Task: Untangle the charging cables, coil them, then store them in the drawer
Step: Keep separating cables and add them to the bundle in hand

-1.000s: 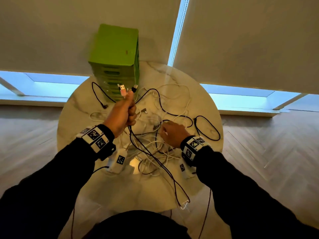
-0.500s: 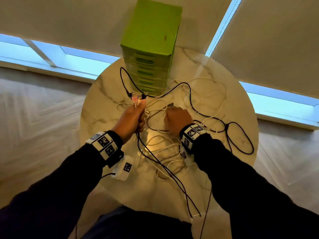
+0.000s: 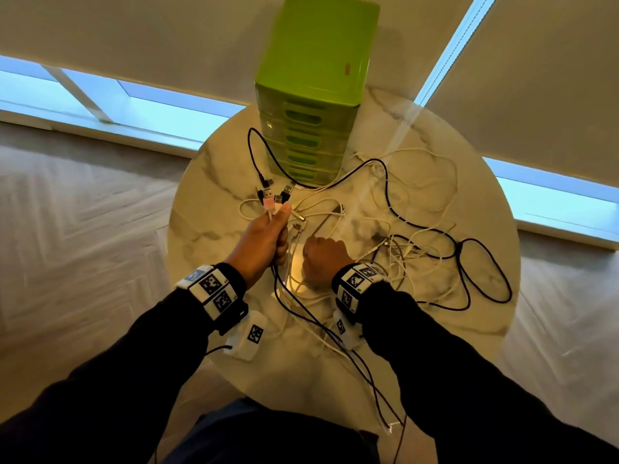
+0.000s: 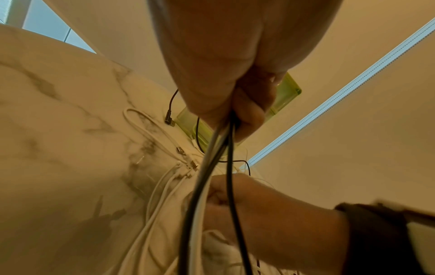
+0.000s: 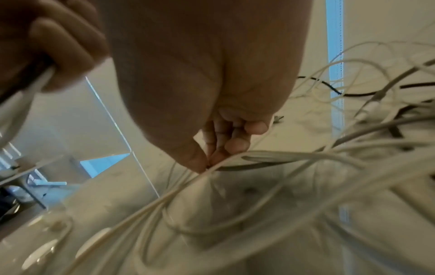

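Round marble-patterned tabletop [image 3: 207, 209] carries the tangle of black and white charging cables [image 3: 412, 252] before 1 green plastic drawer tower [image 3: 311, 105], and untangling is under way: the left hand [image 3: 264, 239] fists about 4 plug ends [image 3: 274, 199], the right hand [image 3: 323, 259] pinches 1 thin white cable [image 5: 235, 161], which probably needs drawing free next.

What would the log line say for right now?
stage: untangling | left hand: grips plug ends | right hand: pinches white cable | drawers: shut | cables: tangled on table

Round marble table [image 3: 207, 182]: green drawer unit [image 3: 311, 95], seemingly tangled cables [image 3: 418, 236].
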### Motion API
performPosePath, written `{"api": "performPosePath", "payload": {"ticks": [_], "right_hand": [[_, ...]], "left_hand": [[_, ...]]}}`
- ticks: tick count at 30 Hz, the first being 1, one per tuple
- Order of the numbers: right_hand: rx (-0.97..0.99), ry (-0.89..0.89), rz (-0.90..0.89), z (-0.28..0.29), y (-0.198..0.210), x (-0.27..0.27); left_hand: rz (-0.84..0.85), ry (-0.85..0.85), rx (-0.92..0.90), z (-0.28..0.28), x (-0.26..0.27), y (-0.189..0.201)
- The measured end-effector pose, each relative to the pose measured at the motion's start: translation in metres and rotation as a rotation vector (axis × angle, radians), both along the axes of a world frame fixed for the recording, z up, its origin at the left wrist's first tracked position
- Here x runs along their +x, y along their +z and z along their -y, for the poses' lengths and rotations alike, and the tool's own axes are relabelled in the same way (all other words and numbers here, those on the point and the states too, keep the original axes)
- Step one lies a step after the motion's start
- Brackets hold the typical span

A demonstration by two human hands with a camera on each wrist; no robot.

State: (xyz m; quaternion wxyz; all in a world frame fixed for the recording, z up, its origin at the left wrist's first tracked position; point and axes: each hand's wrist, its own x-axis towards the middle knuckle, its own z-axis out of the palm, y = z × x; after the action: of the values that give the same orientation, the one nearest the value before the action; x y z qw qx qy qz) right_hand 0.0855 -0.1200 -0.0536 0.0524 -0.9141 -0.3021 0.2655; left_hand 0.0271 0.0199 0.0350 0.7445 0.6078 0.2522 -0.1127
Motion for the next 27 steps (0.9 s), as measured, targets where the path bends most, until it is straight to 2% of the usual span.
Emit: {"api": "performPosePath", "payload": {"ticks": [2,4,6,8,12,14,16,19,21,25,27], "right_hand": [[0.128,-0.111,-0.013,0.006,0.02,0.006],[0.348,-0.233,-0.051,0.016,0.046,0.015],[0.556,-0.35,-0.198,0.028,0.077,0.02],[0.681,-0.424,-0.333,0.039,0.103,0.019],[0.745,-0.348,-0.435,0.055,0.124,-0.001],[0.721,-0.311,-0.465,0.063,0.124,-0.016],[0.717,-0.327,-0.485,0.067,0.118,-0.032],[0.771,-0.33,-0.431,0.069,0.11,-0.05],[0.829,-0.346,-0.361,0.07,0.109,-0.057],[0.92,-0.55,-0.144,0.082,0.115,-0.056],[0.916,-0.57,-0.01,0.09,0.12,-0.053]], "left_hand": [[0.006,-0.006,-0.028,-0.001,0.0,-0.002],[0.008,-0.019,-0.074,-0.001,0.0,-0.004],[0.004,-0.035,-0.114,0.001,0.002,-0.006],[0.002,-0.052,-0.136,0.007,0.003,-0.007],[-0.017,-0.047,-0.181,0.022,0.005,-0.001],[0.032,-0.031,-0.227,0.029,0.005,0.002],[0.101,-0.072,-0.196,0.035,0.004,0.004],[0.145,-0.201,-0.092,0.043,-0.003,0.008],[0.151,-0.221,-0.073,0.045,-0.006,0.012],[0.127,-0.11,-0.219,0.049,-0.004,0.018],[0.087,-0.047,-0.305,0.051,-0.002,0.021]]}}
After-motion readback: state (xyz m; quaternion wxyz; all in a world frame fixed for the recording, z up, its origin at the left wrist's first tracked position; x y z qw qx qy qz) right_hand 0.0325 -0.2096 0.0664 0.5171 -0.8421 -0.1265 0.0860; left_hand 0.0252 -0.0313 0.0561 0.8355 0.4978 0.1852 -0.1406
